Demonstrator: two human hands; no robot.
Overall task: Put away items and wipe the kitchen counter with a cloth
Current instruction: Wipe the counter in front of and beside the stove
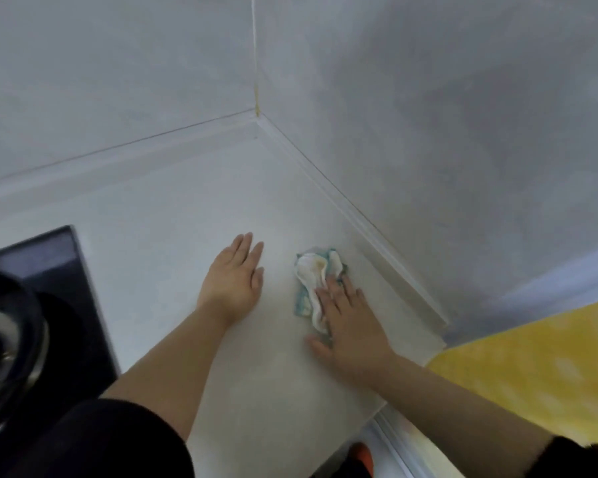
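I am pressing my right hand (351,326) flat on the cloth (313,288), fingers straight, near the counter's (173,215) corner wall; my left hand (233,279) is resting open just beside it; no loose items are showing here, so I am judging wiping underway, unfinished.

A black glass hob panel (78,291) lies at the left edge, its far right corner rounded. On it, nearest and furthest left, sits a round shiny metal pot (11,343) with a dark top, blurred and cut off by the edge. Two pale grey mottled walls, a left wall (118,81) and a right wall (446,115), meet at the far corner, where a yellowed sealant seam (255,63) runs upright. A white moulding strip (356,215) follows the foot of both walls. At the near right spreads a yellow, white-flecked surface (532,374), bordered by a white rail (392,439). A small orange object (361,457) shows at the bottom edge; what it is cannot be told
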